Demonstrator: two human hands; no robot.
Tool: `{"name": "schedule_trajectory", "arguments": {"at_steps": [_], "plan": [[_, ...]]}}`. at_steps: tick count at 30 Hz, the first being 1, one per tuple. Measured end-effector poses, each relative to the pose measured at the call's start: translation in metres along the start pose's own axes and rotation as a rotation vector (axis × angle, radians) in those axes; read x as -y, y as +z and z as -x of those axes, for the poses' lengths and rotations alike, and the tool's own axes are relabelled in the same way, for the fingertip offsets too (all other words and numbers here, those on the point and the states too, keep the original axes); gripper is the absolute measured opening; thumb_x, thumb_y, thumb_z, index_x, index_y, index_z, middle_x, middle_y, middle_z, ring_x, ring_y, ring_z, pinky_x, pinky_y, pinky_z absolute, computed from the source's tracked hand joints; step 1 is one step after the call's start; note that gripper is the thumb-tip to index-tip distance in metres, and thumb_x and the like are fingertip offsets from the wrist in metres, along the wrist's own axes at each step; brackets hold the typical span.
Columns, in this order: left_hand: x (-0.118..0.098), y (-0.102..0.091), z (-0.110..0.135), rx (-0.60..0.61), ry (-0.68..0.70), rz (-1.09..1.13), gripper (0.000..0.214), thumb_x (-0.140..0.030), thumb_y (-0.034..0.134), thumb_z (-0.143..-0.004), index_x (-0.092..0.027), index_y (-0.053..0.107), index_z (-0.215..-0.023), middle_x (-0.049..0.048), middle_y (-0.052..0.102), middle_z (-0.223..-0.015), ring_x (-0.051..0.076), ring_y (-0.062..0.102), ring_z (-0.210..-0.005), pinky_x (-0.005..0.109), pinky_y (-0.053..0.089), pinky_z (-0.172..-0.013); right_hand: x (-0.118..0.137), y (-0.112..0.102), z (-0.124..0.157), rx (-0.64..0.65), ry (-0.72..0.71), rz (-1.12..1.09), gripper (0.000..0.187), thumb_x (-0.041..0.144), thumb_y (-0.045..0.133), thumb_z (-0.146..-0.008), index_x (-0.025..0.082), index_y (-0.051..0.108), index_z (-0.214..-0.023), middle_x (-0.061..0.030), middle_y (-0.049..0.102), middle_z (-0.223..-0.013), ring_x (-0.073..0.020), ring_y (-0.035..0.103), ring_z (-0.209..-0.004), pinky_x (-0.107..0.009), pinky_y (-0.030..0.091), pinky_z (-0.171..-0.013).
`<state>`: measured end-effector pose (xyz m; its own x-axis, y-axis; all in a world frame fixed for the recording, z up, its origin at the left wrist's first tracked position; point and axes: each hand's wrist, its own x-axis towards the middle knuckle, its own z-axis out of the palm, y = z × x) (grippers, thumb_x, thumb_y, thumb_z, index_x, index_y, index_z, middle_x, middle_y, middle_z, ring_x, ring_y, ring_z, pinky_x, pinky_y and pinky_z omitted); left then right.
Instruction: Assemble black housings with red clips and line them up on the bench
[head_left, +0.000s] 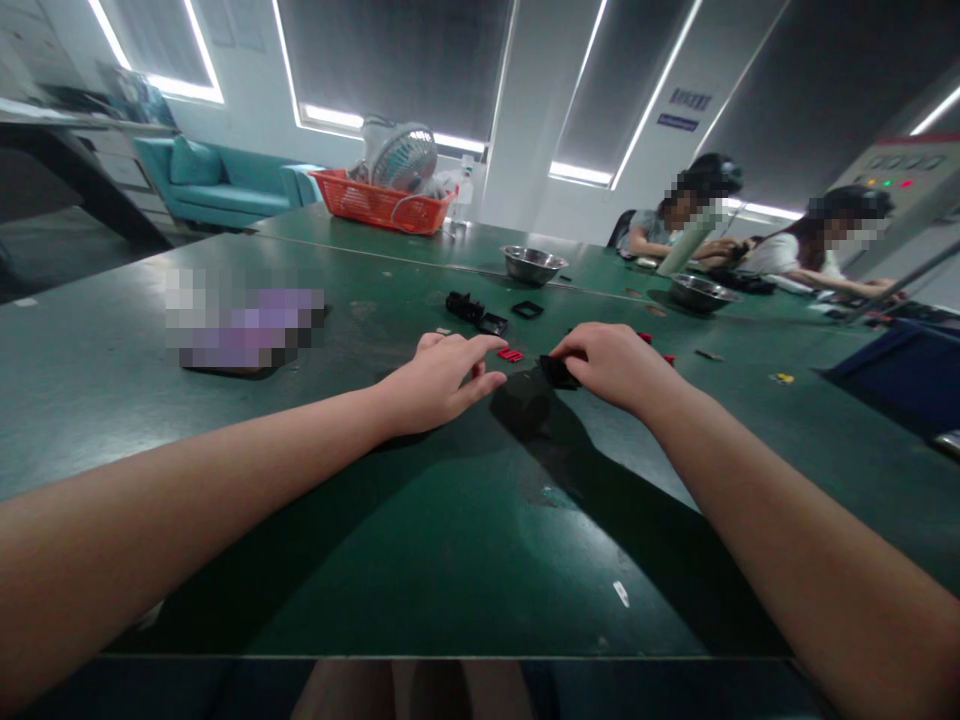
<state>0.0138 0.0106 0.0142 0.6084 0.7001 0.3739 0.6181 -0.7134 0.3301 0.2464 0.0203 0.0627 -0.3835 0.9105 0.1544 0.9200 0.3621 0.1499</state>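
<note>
My left hand [446, 380] rests low over the green table, thumb and index finger apart with nothing between them. Just beyond its index fingertip lies a small red plastic piece [511, 355]. My right hand [611, 362] has its fingers closed on the edge of a flat black plastic part [559, 374], held at the tabletop. Several more black parts, one a square frame [528, 310] and another a bulkier ribbed piece [463, 306], lie beyond the hands. Small red pieces [668, 358] show partly behind my right hand.
A metal bowl [533, 264] stands farther back, with a second bowl [702, 292] to its right. An orange basket [382, 205] holding a fan is at the far edge. A blurred purple object [259, 325] lies left; a dark blue bin [900, 375] is right. Two people sit at the far right.
</note>
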Motion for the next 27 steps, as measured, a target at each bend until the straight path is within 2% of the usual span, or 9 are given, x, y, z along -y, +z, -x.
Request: {"name": "schedule_trajectory", "arguments": {"at_steps": [4, 8, 12, 19, 27], "plan": [[-0.001, -0.001, -0.001, 0.004, 0.007, 0.004, 0.047, -0.041, 0.035, -0.097, -0.015, 0.046, -0.134, 0.0084, 0.066, -0.099, 0.025, 0.058, -0.1, 0.044, 0.031, -0.097, -0.002, -0.008, 0.004, 0.059, 0.008, -0.04, 0.029, 0.021, 0.054, -0.082, 0.014, 0.078, -0.096, -0.0102, 0.076, -0.097, -0.0259, 0.068, -0.087, -0.036, 0.051, -0.08], [-0.001, -0.001, -0.001, 0.016, -0.004, 0.002, 0.047, -0.04, 0.035, -0.097, -0.015, 0.046, -0.135, 0.0086, 0.065, -0.099, 0.026, 0.058, -0.101, 0.044, 0.031, -0.096, -0.007, -0.014, 0.006, 0.127, 0.022, -0.055, 0.026, 0.014, 0.057, -0.077, 0.016, 0.078, -0.092, -0.0072, 0.076, -0.092, -0.0227, 0.069, -0.083, -0.034, 0.051, -0.077], [0.001, 0.0, -0.001, 0.026, -0.01, 0.01, 0.048, -0.041, 0.035, -0.096, -0.015, 0.045, -0.136, 0.0088, 0.065, -0.1, 0.026, 0.058, -0.101, 0.045, 0.03, -0.097, -0.016, -0.017, 0.007, 0.196, 0.055, -0.064, 0.021, 0.011, 0.059, -0.075, 0.02, 0.077, -0.08, -0.0037, 0.076, -0.084, -0.0211, 0.069, -0.078, -0.033, 0.05, -0.072], [0.002, 0.0, -0.001, 0.041, -0.012, -0.003, 0.048, -0.04, 0.035, -0.097, -0.015, 0.044, -0.136, 0.009, 0.065, -0.102, 0.026, 0.057, -0.103, 0.044, 0.03, -0.097, -0.031, -0.021, 0.011, 0.305, 0.137, -0.092, 0.014, 0.012, 0.066, -0.07, 0.023, 0.074, -0.07, -0.0005, 0.075, -0.077, -0.0205, 0.069, -0.076, -0.034, 0.051, -0.072], [0.003, 0.001, -0.001, 0.044, -0.005, -0.024, 0.047, -0.039, 0.035, -0.097, -0.016, 0.044, -0.136, 0.0083, 0.066, -0.101, 0.025, 0.057, -0.101, 0.044, 0.031, -0.096, -0.047, -0.026, 0.014, 0.457, 0.121, -0.074, 0.011, 0.014, 0.064, -0.07, 0.021, 0.072, -0.073, -0.0022, 0.073, -0.078, -0.0218, 0.068, -0.078, -0.034, 0.049, -0.072]]}}
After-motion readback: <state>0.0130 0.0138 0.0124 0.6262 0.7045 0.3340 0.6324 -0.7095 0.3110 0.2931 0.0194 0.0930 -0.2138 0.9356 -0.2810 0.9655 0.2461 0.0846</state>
